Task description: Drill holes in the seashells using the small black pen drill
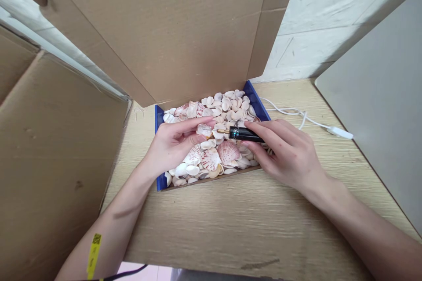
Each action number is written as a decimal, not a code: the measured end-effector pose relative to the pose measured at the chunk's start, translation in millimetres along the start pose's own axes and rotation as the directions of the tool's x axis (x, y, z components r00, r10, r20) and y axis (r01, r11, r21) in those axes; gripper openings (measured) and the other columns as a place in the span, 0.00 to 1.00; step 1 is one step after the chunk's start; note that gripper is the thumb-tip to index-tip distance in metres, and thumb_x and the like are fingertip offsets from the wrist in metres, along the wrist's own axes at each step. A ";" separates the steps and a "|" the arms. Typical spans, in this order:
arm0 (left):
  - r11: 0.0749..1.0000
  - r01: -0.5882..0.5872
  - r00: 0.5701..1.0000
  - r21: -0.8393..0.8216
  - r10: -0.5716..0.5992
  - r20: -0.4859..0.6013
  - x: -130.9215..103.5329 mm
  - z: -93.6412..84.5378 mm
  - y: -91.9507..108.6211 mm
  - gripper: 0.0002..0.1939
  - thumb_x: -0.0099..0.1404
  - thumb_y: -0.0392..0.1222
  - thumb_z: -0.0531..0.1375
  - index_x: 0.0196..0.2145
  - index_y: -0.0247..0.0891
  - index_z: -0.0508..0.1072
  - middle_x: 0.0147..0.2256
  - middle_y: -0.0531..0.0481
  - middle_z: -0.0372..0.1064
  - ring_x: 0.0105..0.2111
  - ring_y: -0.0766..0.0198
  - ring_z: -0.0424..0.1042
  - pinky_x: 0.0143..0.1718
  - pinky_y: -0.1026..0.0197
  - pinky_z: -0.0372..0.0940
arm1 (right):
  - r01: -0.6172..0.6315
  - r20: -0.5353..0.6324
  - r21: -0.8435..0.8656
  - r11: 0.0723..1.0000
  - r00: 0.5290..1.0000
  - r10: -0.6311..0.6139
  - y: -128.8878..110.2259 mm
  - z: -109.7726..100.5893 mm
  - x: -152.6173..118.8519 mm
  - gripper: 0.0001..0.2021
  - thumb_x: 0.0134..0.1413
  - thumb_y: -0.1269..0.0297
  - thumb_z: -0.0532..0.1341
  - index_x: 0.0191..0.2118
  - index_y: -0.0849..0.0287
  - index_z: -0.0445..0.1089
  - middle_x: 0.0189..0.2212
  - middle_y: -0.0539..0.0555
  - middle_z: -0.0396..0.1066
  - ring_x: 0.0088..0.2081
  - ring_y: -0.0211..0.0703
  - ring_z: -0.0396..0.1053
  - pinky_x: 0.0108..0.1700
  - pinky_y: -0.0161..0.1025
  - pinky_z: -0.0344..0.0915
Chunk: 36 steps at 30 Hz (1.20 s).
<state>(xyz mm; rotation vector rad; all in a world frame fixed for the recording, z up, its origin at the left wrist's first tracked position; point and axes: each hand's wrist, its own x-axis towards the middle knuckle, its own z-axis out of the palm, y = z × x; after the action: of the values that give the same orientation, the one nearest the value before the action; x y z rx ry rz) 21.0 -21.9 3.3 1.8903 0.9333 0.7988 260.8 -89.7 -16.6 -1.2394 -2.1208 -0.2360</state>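
Over the tray, my left hand [174,142] pinches a small whitish shell [204,130] between thumb and fingers. My right hand [286,151] grips a black pen-shaped electric drill [243,134] with a brass-coloured tip. The tip points left and is close to the held shell; whether they touch I cannot tell. Beneath both hands lies a shallow blue-sided tray [159,116] full of loose seashells. Among them are several fan-shaped scallop shells, including a pinkish one [228,153] and a red-speckled one [211,159].
A tall cardboard panel [171,26] rises behind the tray, and a cardboard box [56,158] stands at the left. A white cable [290,109] with a plug-like end lies to the right, near a pale panel [379,79]. Everything rests on a wood-grain table [211,224].
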 end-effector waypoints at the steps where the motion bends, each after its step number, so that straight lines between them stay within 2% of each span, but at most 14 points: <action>1: 1.000 0.000 1.000 0.000 0.000 0.003 0.0 -0.1 0.1 0.18 0.62 0.37 0.63 0.50 0.43 0.75 0.46 0.48 0.77 0.43 0.62 0.76 0.42 0.63 0.70 | -0.002 -0.007 -0.003 1.000 1.000 0.002 0.1 0.0 -0.3 0.18 0.55 0.67 0.63 0.51 0.65 0.66 0.37 0.58 0.74 0.35 0.43 0.70 0.36 0.40 0.68; 8: 0.999 0.016 1.000 0.031 -0.016 0.011 -0.5 -1.7 0.9 0.17 0.60 0.38 0.64 0.48 0.45 0.76 0.45 0.50 0.77 0.40 0.63 0.76 0.42 0.62 0.70 | -0.018 -0.023 -0.020 1.000 1.000 0.017 -0.2 0.3 -0.4 0.20 0.54 0.67 0.64 0.52 0.62 0.65 0.39 0.57 0.74 0.37 0.44 0.69 0.39 0.41 0.69; 11: 0.998 0.043 0.998 0.037 -0.044 0.045 0.3 -2.1 2.4 0.17 0.59 0.38 0.64 0.47 0.44 0.77 0.43 0.50 0.78 0.35 0.65 0.75 0.36 0.65 0.70 | 0.005 -0.051 -0.068 0.998 0.999 -0.009 0.0 -0.9 1.0 0.22 0.52 0.68 0.65 0.53 0.60 0.63 0.39 0.57 0.74 0.37 0.45 0.70 0.40 0.43 0.68; 15: 0.997 0.076 0.989 -0.033 -0.071 0.131 1.3 -2.2 3.2 0.17 0.57 0.39 0.65 0.47 0.43 0.77 0.36 0.50 0.79 0.27 0.67 0.73 0.27 0.67 0.68 | 0.036 -0.176 -0.113 0.993 0.983 -0.056 0.6 -2.4 2.1 0.19 0.49 0.71 0.66 0.47 0.58 0.64 0.40 0.56 0.75 0.42 0.49 0.70 0.44 0.46 0.67; 17: 0.993 0.111 0.978 -0.050 -0.100 0.182 1.4 -2.4 3.7 0.17 0.57 0.39 0.65 0.46 0.41 0.78 0.33 0.50 0.79 0.25 0.68 0.71 0.25 0.67 0.67 | 0.021 -0.152 -0.123 0.992 0.988 -0.040 1.0 -2.3 2.3 0.18 0.51 0.71 0.65 0.48 0.57 0.64 0.40 0.56 0.75 0.42 0.49 0.70 0.44 0.45 0.67; 21: 0.982 0.164 0.965 -0.089 -0.142 0.219 1.3 -2.9 5.7 0.16 0.56 0.36 0.65 0.44 0.40 0.78 0.37 0.48 0.79 0.28 0.68 0.73 0.29 0.67 0.69 | -0.002 -0.109 -0.118 0.993 0.994 -0.011 1.2 -1.8 2.5 0.14 0.54 0.66 0.63 0.47 0.58 0.64 0.40 0.58 0.74 0.40 0.48 0.70 0.42 0.44 0.67; 24: 0.977 0.172 0.965 -0.123 -0.142 0.222 1.0 -2.7 7.0 0.16 0.56 0.36 0.66 0.44 0.41 0.79 0.38 0.49 0.79 0.29 0.68 0.75 0.31 0.68 0.70 | -0.035 -0.062 -0.094 0.995 0.998 0.029 0.2 -2.4 2.9 0.11 0.56 0.63 0.61 0.44 0.60 0.65 0.35 0.57 0.73 0.36 0.47 0.68 0.39 0.43 0.66; 30: 0.984 0.138 0.980 -0.109 -0.120 0.161 0.8 -0.7 5.6 0.15 0.58 0.38 0.66 0.44 0.40 0.79 0.41 0.47 0.79 0.37 0.63 0.77 0.38 0.65 0.72 | -0.073 0.053 -0.073 0.995 0.996 0.077 -2.0 -3.4 2.6 0.07 0.59 0.62 0.57 0.38 0.60 0.67 0.25 0.52 0.68 0.28 0.41 0.64 0.29 0.39 0.61; 32: 0.989 0.127 0.982 -0.077 -0.114 0.153 0.7 -0.2 4.0 0.15 0.58 0.40 0.66 0.44 0.40 0.79 0.42 0.47 0.78 0.39 0.61 0.77 0.41 0.62 0.72 | -0.045 0.057 -0.081 0.996 0.997 0.050 -1.0 -4.0 2.3 0.07 0.59 0.61 0.57 0.39 0.60 0.67 0.25 0.52 0.69 0.27 0.40 0.64 0.27 0.38 0.61; 36: 0.989 0.138 0.981 -0.060 -0.128 0.147 -0.1 0.6 0.9 0.16 0.58 0.42 0.66 0.45 0.40 0.78 0.40 0.46 0.79 0.36 0.61 0.77 0.38 0.61 0.73 | 0.109 -0.073 -0.134 0.985 0.990 -0.120 2.6 -7.4 2.4 0.15 0.54 0.63 0.64 0.46 0.61 0.66 0.32 0.56 0.74 0.32 0.44 0.68 0.33 0.41 0.65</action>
<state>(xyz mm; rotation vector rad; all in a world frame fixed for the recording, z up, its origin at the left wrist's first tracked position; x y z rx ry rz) 21.7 -22.5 3.8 1.7785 0.9197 0.6001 265.5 -90.0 -9.9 -1.1617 -2.1373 -0.4738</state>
